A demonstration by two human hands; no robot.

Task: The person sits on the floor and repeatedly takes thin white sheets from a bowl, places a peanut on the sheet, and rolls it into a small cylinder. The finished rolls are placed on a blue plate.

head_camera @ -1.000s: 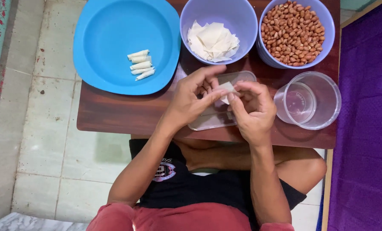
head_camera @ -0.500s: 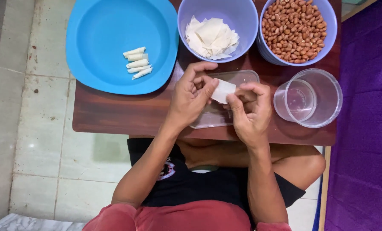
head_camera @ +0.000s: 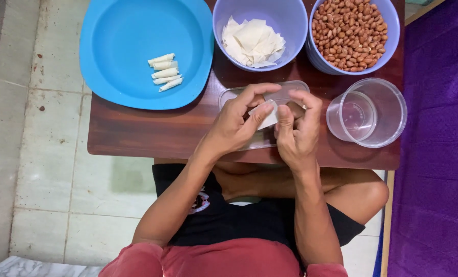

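Seen from above, a seated person works at a low, dark wooden counter [head_camera: 136, 133] set over pale floor tiles.

At far left on the counter sits a wide, smooth blue plate [head_camera: 121, 82] holding five small white rolled pastries [head_camera: 165, 72], slim and tube-shaped, lying side by side.

Next comes a lilac bowl [head_camera: 229, 48] filled with a loose heap of thin, matte white wrapper sheets [head_camera: 253, 43].

In front of it, over a shallow clear plastic tray [head_camera: 229, 96], both hands meet. The left hand [head_camera: 234, 125] has its thumb and fingers pinching a small white wrapper piece [head_camera: 266, 117]; the right hand [head_camera: 296, 133] pinches the same piece from the other side, fingers curled in tight. Compared with half a second ago, the wrapper shows less flat surface and looks narrower between the fingertips, which suggests it is being rolled up tighter. What it encloses cannot be seen.

Further right, a second lilac bowl [head_camera: 388, 48] brims with reddish-brown peanuts [head_camera: 349, 33], small, oval and glossy-skinned.

Below that stands an empty clear plastic cup [head_camera: 390, 110], round and glassy.

A purple textured cloth [head_camera: 439, 154] runs down the right edge
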